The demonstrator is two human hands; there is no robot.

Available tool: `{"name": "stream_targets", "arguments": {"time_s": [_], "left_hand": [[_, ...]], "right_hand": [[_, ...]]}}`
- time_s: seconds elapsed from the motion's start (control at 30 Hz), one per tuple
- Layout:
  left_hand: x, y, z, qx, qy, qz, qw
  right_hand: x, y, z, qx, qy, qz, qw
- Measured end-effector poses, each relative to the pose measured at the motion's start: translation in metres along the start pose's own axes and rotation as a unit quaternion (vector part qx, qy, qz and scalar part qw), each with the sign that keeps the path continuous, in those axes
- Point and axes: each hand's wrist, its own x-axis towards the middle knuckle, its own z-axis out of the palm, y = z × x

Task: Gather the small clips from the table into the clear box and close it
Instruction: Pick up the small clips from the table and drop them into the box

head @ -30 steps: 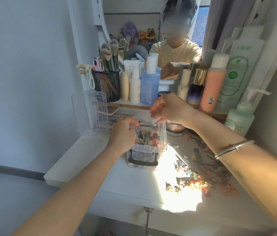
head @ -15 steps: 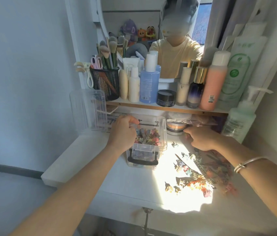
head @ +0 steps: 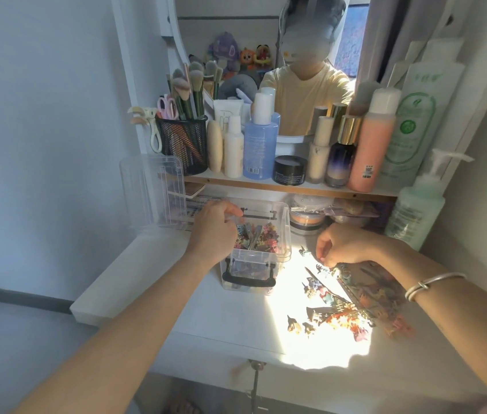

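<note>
Two hands work over a white table [head: 236, 321]. At far left a clear lid [head: 152, 189] leans upright, off the box. The left hand [head: 212, 231] grips the left rim of the clear box [head: 255, 259] (already partly filled with colourful clips [head: 258, 237]). Further right, the right hand [head: 346, 245] curls down, fingertips pinching one at the top of the sunlit pile [head: 340, 312].

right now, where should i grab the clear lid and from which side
Probably its top edge, from above: the lid stands nearly upright left of the box, its top free. The left hand, on the box rim, is nearest.
</note>
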Motion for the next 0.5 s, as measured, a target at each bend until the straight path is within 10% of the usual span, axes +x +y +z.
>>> {"name": "stream_targets", "arguments": {"time_s": [0.33,0.5], "left_hand": [[0.000,0.000,0.000,0.005,-0.004,0.006,1.000],[-0.001,-0.001,-0.002,0.009,0.003,0.004,1.000]], "right_hand": [[-0.027,-0.063,-0.053,0.234,0.133,-0.140,0.953],[-0.024,-0.089,-0.050,0.164,0.035,-0.155,0.974]]}}
